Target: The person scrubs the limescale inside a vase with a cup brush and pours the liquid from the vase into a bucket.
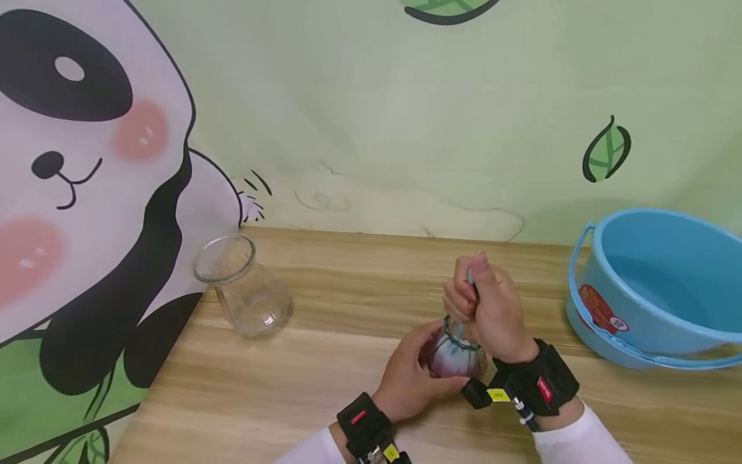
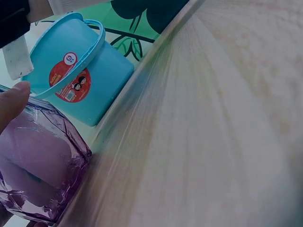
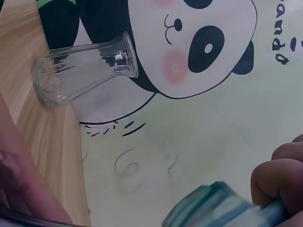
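Note:
My left hand (image 1: 414, 377) holds a faceted purple-tinted glass vase (image 2: 61, 156) by its side on the table. The vase has a dark wavy rim (image 1: 478, 348) in the head view. Above it my right hand (image 1: 489, 309) grips the pale blue handle of a bottle brush, thumb on top. The brush's shaft (image 1: 460, 332) passes down into the vase mouth. In the right wrist view the teal-and-white striped brush head (image 3: 213, 208) shows beside my curled fingers (image 3: 277, 182). Glass and hands partly hide the vase's inside in the head view.
A clear glass jar (image 1: 252, 303) stands upright at the left of the wooden table (image 1: 336, 399). To the right is a light blue bucket (image 1: 603, 322) with its handle down. A backdrop printed with a panda (image 1: 156, 258) rises behind the table.

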Tool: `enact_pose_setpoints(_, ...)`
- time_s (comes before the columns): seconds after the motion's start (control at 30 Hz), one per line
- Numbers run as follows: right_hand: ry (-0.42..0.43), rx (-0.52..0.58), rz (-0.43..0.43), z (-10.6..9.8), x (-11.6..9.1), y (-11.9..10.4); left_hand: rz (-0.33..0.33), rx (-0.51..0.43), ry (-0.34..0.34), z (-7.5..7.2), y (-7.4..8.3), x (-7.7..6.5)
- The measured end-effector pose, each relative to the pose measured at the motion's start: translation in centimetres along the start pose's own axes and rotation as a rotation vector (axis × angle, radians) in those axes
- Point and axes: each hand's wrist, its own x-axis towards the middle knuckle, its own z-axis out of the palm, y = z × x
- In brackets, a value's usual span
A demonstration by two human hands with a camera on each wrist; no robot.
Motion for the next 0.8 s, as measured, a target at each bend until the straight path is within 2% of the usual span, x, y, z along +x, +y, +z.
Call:
enact_pose_setpoints(0.1,0.010,-0.013,-0.010,0.02,-0.08,-0.04,-0.006,0.024,-0.002,0.27,-0.96,0.10)
enact_pose_setpoints(0.37,0.029,-0.031,-0.005,0.07,-0.12,0.09,0.028,0.043,0.013,0.37,-1.24,0.25)
enact_pose_setpoints(0.63,0.010,-0.033,0.057,0.25,-0.04,0.13,0.047,0.031,0.035,0.48,-1.33,0.14)
enact_pose_setpoints(0.8,0.008,-0.053,0.086,0.24,-0.05,-0.12,0.029,0.043,0.016,0.34,-1.26,0.15)
